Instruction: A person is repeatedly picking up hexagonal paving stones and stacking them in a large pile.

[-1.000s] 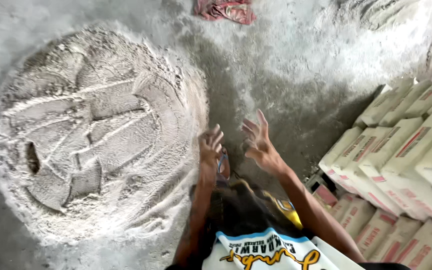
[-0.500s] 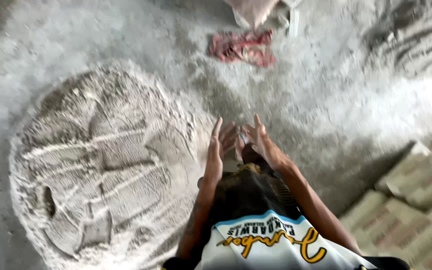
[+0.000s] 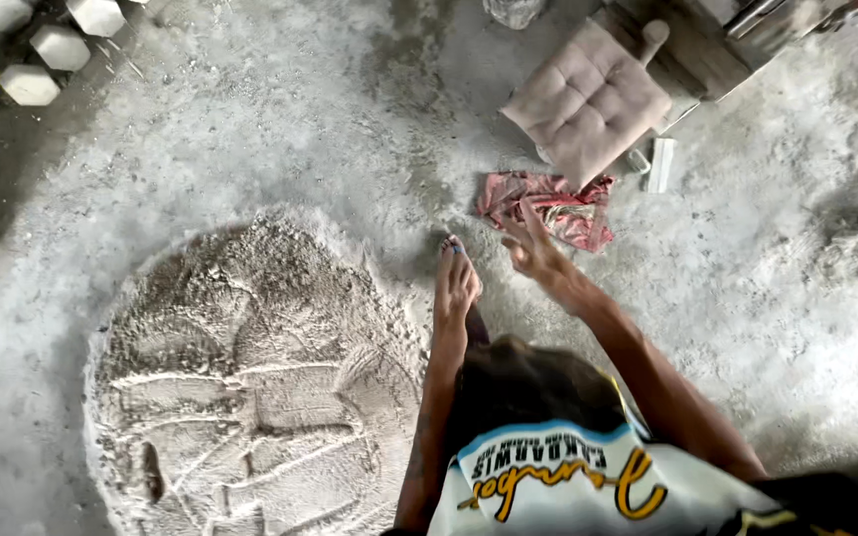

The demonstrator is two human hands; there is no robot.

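My left hand [image 3: 456, 283] is stretched out in front of me, fingers together and pointing away, holding nothing. A little to its right, my right hand [image 3: 533, 248] is raised with its fingers spread and is also empty. Both hands look dusty. They hover above the grey concrete floor, just right of a wide round heap of pale grey powder [image 3: 250, 387] with grooves scraped across its top. A crumpled red cloth [image 3: 548, 208] lies on the floor just beyond my right hand.
A beige quilted cushion [image 3: 588, 99] rests on a low wooden seat beyond the cloth, with a small white piece [image 3: 659, 164] beside it. Several white hexagonal blocks [image 3: 62, 45] lie at the far left. Pale powder dusts the floor on the right.
The view has swung forward: the stacked sacks on the right are gone from sight, and the cushion and blocks now show. My hands stay empty and have drawn slightly apart.
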